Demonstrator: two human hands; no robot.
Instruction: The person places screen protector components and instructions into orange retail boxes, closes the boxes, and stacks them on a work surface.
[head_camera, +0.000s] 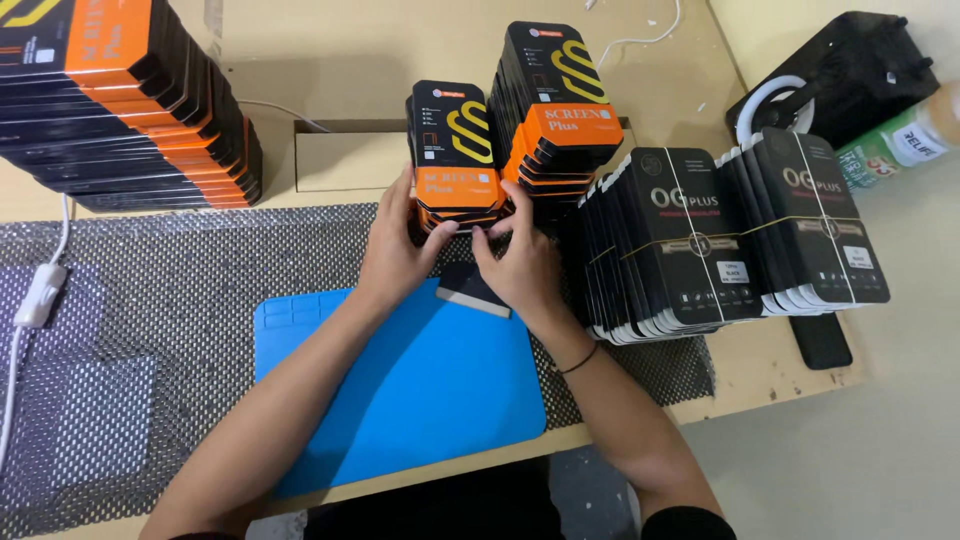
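Observation:
My left hand (392, 243) and my right hand (520, 256) both grip a short stack of black-and-orange flat boxes (455, 155) from either side, near its bottom. The stack stands on the bench just beyond a blue mat (400, 390). A small dark flat piece with a pale edge (472, 290) lies on the mat's far edge, partly under my right hand. A taller stack of the same boxes (558, 100) stands right beside it on the right.
A large leaning stack of orange-and-black boxes (130, 100) fills the far left. Rows of black boxes (730, 235) stand at the right, with a tape dispenser (840, 75) and a green-labelled bottle (905, 140) behind. A white cord switch (38, 295) lies on the mesh mat (180, 270).

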